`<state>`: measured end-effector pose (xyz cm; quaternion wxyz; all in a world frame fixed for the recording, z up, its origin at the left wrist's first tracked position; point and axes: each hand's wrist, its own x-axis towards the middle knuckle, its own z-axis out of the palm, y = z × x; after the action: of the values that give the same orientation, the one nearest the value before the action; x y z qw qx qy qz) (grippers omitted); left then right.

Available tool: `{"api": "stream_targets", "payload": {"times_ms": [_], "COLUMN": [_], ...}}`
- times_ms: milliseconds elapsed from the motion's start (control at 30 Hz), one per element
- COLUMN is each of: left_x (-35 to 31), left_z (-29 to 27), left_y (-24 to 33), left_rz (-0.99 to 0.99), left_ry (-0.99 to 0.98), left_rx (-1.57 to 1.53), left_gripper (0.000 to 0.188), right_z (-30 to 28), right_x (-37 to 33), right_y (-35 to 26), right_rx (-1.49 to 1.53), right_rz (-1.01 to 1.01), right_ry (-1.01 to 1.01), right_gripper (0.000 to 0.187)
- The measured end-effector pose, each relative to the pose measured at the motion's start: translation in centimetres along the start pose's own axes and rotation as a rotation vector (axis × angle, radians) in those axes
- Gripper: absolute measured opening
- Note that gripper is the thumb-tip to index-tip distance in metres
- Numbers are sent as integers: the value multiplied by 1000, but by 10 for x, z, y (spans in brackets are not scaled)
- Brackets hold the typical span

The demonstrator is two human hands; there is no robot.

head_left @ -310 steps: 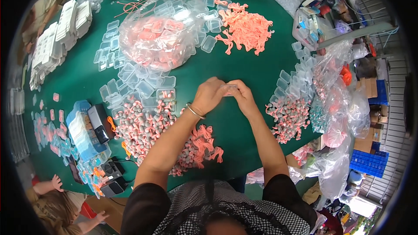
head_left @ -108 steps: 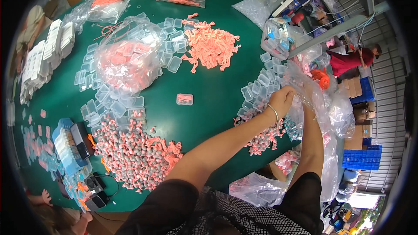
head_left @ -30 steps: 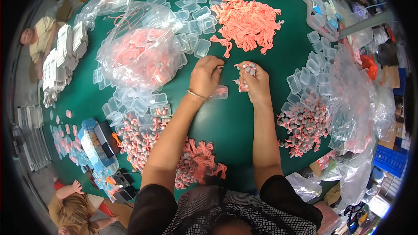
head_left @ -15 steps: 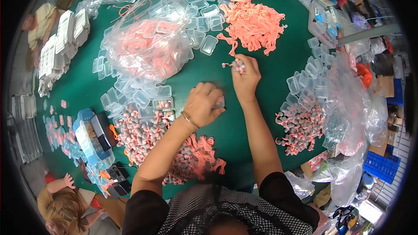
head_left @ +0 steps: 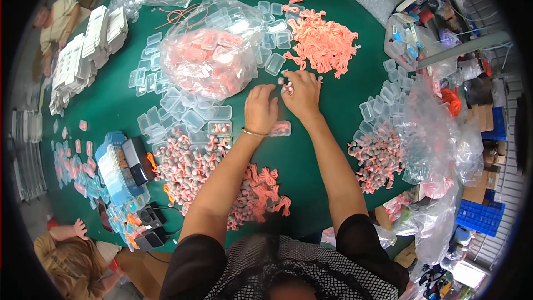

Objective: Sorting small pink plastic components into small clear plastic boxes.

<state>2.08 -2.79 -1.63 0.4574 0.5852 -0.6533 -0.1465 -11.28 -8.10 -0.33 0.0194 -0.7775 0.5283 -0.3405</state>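
Observation:
My right hand (head_left: 302, 95) is closed on a few small grey-and-pink earplugs (head_left: 287, 86), which stick out beside its thumb and fingertips. Just to its left, my left hand (head_left: 261, 110) is open, fingers stretched forward and thumb apart, with nothing visible in it. A small clear plastic case (head_left: 281, 128) with pink cord inside lies by my left wrist. Under and left of my left forearm spreads a heap of earplugs (head_left: 186, 161), with bundled pink cords (head_left: 265, 189) at its near right. Ahead of my right hand is a pile of orange-pink cords (head_left: 325, 41).
A large clear bag (head_left: 208, 66) of filled cases sits at far left among loose cases (head_left: 191, 119). Stacked white cards (head_left: 91, 50) stand further left. More earplugs (head_left: 377, 158) and plastic bags (head_left: 427, 133) lie right. A co-worker (head_left: 75, 258) is at lower left.
My left hand has let go of the case and moved forward, toward my right hand. My right hand has shifted slightly left, still holding earplugs. The view has shifted a little.

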Motion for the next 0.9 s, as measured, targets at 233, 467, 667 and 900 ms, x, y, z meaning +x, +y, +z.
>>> {"api": "stream_targets", "payload": {"times_ms": [233, 467, 667, 900], "left_x": [0, -1, -1, -2], "left_z": [1, 3, 5, 5], "left_y": [4, 2, 4, 3], "left_rz": [-9, -94, -50, -70], "left_ry": [-11, -67, 15, -8], "left_rx": [-19, -30, -24, -40], "left_gripper": [33, 33, 30, 31], "right_z": [-1, -14, -17, -9], "right_x": [0, -2, -23, -28], "right_y": [-2, 0, 39, 27], "right_rx": [88, 212, 89, 390], "right_rz": [51, -4, 167, 188], "right_ry": [-93, -5, 209, -4], "right_gripper": [34, 27, 25, 29]}}
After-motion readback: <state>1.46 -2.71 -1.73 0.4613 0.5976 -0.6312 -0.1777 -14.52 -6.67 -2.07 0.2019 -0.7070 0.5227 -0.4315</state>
